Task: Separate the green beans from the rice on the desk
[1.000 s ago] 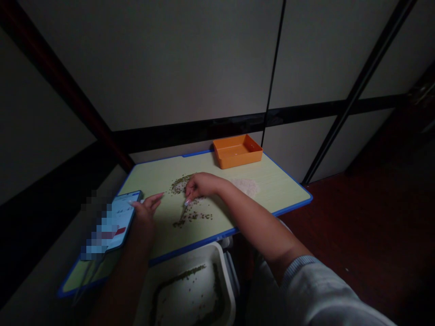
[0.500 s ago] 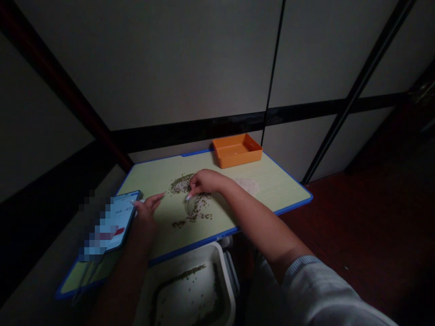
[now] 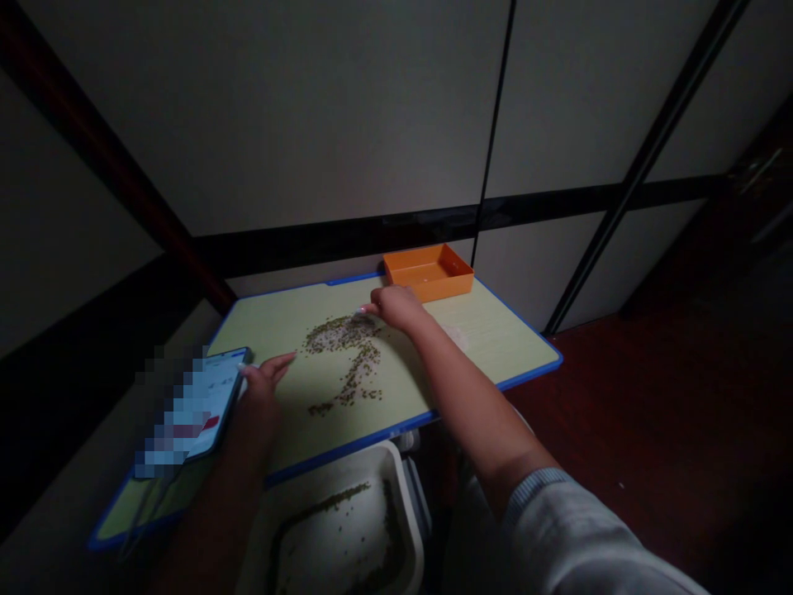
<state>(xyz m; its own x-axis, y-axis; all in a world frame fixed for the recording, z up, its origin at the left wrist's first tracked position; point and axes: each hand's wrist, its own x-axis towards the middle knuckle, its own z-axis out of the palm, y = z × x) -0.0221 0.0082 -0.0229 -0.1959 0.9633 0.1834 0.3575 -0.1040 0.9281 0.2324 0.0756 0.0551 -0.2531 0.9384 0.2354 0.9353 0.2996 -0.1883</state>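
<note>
My right hand [image 3: 396,307] is over the far edge of a spread of small green beans mixed with pale grains [image 3: 338,335]. Its fingers are pinched together; a see-through, thin-looking piece seems to be under them, too faint to name. A thinner trail of beans [image 3: 363,368] runs from the pile toward the table's front. My left hand [image 3: 263,384] rests beside the phone [image 3: 207,405], fingers stretched toward the pile and holding nothing. Partly behind my right forearm lies a patch of pale grains [image 3: 457,336].
An orange open box [image 3: 443,287] stands at the back of the pale green table [image 3: 508,347], which has a blue rim. Below the front edge is a white tub [image 3: 405,504] with green beans inside. A cable hangs near the phone. Panelled doors [image 3: 347,116] rise behind.
My right hand has moved away from me and slightly right, from the bean trail to the pile's far edge. The clear curved piece below it has left the trail. My left hand stays by the phone.
</note>
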